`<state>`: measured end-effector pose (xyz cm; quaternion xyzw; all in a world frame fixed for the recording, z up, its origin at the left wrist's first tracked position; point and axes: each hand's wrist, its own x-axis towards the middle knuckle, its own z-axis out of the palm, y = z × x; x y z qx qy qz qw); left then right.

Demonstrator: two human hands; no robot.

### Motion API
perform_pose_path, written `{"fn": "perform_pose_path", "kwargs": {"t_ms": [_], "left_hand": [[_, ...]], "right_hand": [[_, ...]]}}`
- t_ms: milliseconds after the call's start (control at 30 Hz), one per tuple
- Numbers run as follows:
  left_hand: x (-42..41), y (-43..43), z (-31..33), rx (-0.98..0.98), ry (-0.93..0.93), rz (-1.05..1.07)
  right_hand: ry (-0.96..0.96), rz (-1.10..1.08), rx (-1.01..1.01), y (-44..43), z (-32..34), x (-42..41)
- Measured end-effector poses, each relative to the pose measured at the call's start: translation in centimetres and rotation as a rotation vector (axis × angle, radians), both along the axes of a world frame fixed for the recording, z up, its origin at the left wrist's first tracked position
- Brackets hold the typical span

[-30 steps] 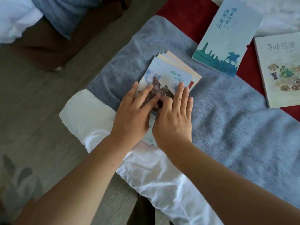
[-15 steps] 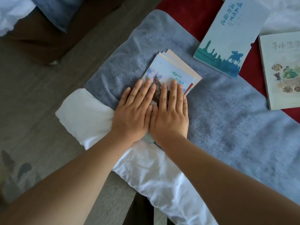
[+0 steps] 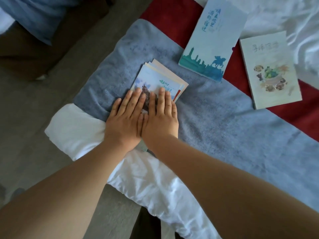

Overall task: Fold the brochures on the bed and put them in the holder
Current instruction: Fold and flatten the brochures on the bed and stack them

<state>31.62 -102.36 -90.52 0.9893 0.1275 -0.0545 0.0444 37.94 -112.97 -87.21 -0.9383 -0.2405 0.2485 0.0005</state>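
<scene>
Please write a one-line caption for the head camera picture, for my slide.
Left hand and right hand press a folded brochure flat on the grey towel.

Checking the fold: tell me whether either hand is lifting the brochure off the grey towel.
No: the left hand and right hand lie flat, pressing the brochure onto the grey towel.

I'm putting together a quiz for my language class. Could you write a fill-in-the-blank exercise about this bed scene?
1. The left hand and right hand press on the folded brochure, so ____ hands touch it.
2. The blue booklet shows a skyline and a rider on a ____.
3. Between it and the food booklet, ____ cloth shows.
Missing words: two; horse; red.
</scene>
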Motion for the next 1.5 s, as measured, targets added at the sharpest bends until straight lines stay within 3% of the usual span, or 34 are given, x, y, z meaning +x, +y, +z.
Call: {"fn": "perform_pose_path", "kwargs": {"t_ms": [167, 300, 500, 700, 967, 1500], "left_hand": [[0.3, -0.5, 2.8, 0.061, -0.027, -0.076], [3.7, -3.7, 4.7, 0.024, -0.113, -0.046], [15.3, -11.8, 6.1, -0.103, -0.055, -0.071], [23.8, -13.4, 5.7, -0.002, 0.151, 0.054], [23.4, -12.2, 4.9, -0.009, 0.164, 0.159], [21.5, -12.5, 4.5, -0.002, 0.277, 0.054]], "right_hand": [[0.143, 0.067, 0.174, -2.7, 2.5, 2.0], [-0.018, 0.013, 0.170, -9.3, 2.8, 5.1], [-0.169, -0.170, 0.043, -20.7, 3.0, 11.1], [-0.130, -0.307, 0.077, -26.8, 3.0, 14.4], [-0.140, -0.067, -0.129, -27.7, 3.4, 16.3], [-0.065, 0.213, -0.389, -24.4, 5.8, 16.1]]}}
